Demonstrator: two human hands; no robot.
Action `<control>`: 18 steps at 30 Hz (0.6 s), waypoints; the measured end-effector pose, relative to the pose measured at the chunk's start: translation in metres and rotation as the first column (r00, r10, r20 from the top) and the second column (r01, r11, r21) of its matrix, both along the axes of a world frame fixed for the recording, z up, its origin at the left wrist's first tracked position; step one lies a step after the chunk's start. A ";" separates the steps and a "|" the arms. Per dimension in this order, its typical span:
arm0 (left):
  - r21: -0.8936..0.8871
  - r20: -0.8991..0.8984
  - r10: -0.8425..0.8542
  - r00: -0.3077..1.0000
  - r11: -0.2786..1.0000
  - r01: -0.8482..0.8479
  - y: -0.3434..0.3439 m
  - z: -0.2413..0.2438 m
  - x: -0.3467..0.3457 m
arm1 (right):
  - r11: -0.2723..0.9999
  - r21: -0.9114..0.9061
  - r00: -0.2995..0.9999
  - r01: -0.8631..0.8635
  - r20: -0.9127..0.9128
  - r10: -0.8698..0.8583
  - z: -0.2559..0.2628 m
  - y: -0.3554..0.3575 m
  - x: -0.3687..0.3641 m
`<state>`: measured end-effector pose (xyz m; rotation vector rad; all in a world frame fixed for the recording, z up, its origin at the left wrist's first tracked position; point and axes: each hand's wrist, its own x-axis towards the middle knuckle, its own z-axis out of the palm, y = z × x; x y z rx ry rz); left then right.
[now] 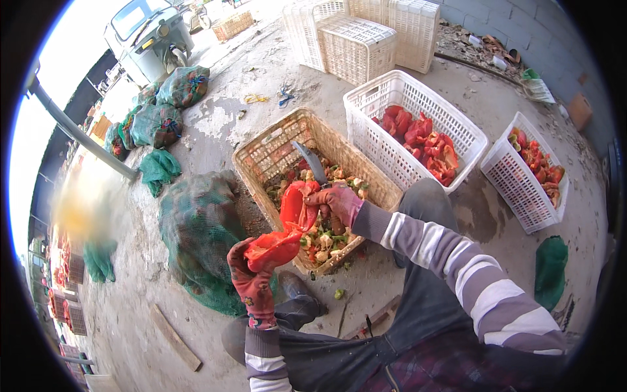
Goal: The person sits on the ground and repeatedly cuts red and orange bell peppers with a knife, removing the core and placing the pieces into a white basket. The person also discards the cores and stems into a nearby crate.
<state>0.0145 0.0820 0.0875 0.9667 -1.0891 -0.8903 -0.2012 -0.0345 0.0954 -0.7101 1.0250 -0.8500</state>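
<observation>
A red pepper (293,210), split open into two joined parts, is stretched between my gloved hands over the near-left edge of a dirty yellowish plastic crate (274,138). My left hand (253,284), in a flowered glove, cups the lower part. The fingers of my right hand (338,203) pinch the upper part, its torn flesh showing. A curved grey knife blade (311,162) sticks out past my right hand; its handle is hidden, seemingly within that hand. Pepper cores, seeds and green stems (325,240) lie in the crate below.
A white crate (416,93) of red pepper pieces (431,147) stands beyond; another white crate (519,191) is at right. A bulging green mesh sack (198,240) sits left of the yellowish crate. A wooden board (175,337) lies on the concrete. Stacked crates (355,49) stand behind.
</observation>
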 end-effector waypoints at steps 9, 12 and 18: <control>0.204 -0.290 0.157 0.944 0.974 -0.099 -0.017 -0.028 -0.001 | 0.913 -0.247 0.940 0.325 -0.022 -0.341 -0.064 -0.043 0.003; 0.079 -0.304 0.026 0.952 0.997 -0.002 -0.006 0.016 0.023 | 0.835 0.002 0.833 0.551 0.073 -0.549 -0.063 -0.106 -0.078; 0.392 -0.489 0.214 0.846 0.920 -0.006 -0.020 -0.021 0.013 | 0.990 -0.140 0.997 0.021 -0.066 -0.030 -0.038 -0.052 -0.047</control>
